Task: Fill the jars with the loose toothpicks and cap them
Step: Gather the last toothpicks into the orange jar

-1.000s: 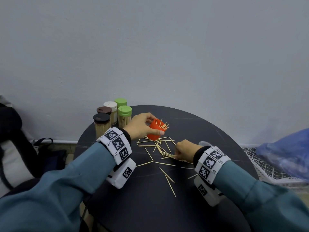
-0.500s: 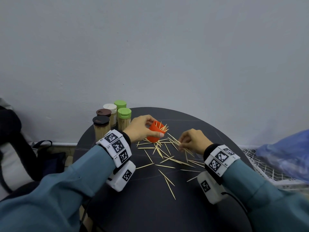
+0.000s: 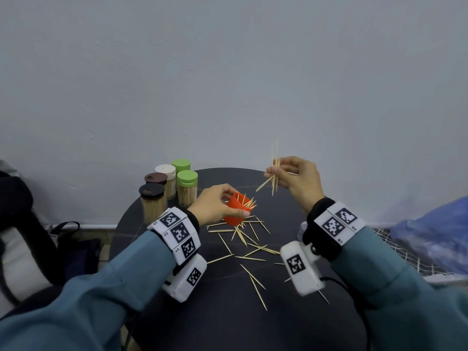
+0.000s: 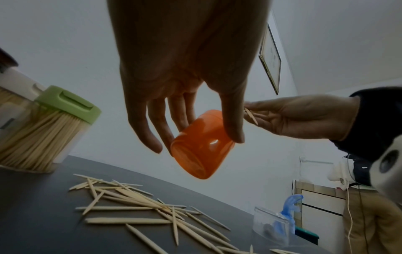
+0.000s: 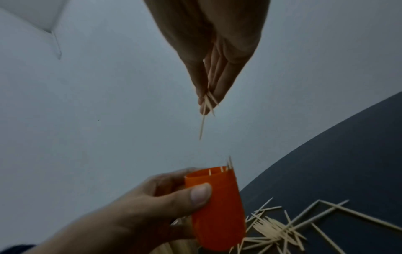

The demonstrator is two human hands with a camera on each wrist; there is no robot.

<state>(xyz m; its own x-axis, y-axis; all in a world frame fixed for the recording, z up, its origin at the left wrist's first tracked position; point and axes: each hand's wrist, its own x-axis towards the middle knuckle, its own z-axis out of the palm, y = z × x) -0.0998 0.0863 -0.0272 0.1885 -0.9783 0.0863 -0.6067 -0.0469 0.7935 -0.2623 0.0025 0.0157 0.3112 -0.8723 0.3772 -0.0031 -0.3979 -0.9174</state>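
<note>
Now loose toothpicks (image 3: pixel 249 245) fewer on surface (image 3: pixel 228 323) beneath my hands. Left hand (image 3: pixel 215 205) still grips tilted orange jar (image 3: pixel 236 209). Right hand (image 3: pixel 297 178), down at surface a second ago, lifted above and beyond jar, pinching small bundle (image 3: pixel 274 171); drop-in next. Capped jars (image 3: pixel 187 187) beyond left hand.

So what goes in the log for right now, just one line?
left hand: holds orange jar tilted | right hand: pinches toothpick bunch above it | loose toothpicks on table
</note>
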